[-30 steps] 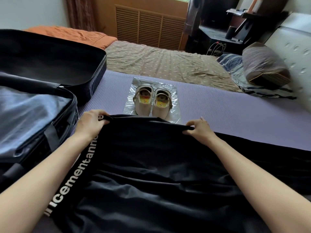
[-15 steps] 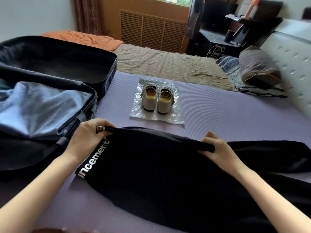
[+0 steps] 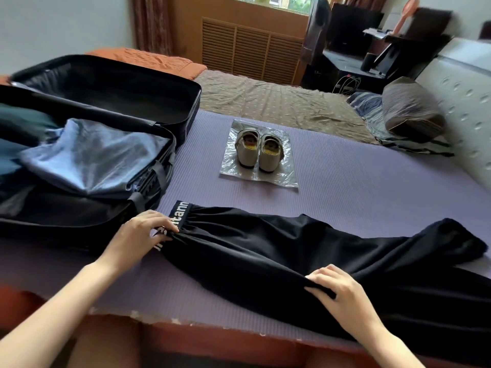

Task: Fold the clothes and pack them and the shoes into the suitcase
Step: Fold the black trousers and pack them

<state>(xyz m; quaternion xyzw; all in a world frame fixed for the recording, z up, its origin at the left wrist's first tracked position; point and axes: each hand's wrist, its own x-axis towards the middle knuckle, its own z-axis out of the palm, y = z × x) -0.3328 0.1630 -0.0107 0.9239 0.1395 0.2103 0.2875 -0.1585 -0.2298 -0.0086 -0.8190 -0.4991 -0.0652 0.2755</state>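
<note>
The long black trousers with a white-lettered waistband (image 3: pixel 265 243), spread wide under both hands a second ago, now lie folded lengthwise in a narrow strip across the ribbed purple mat (image 3: pixel 345 181), just beside the open black suitcase (image 3: pixel 111 88). The left hand (image 3: pixel 140 235) pinches the waistband; the right hand (image 3: pixel 342 290) grips a fold at the near edge. The first fold looks done, with crosswise folds likely next. The beige shoes (image 3: pixel 259 152) sit unpacked on clear plastic (image 3: pixel 279 179), and a light-blue garment (image 3: pixel 93 160) is already packed.
</note>
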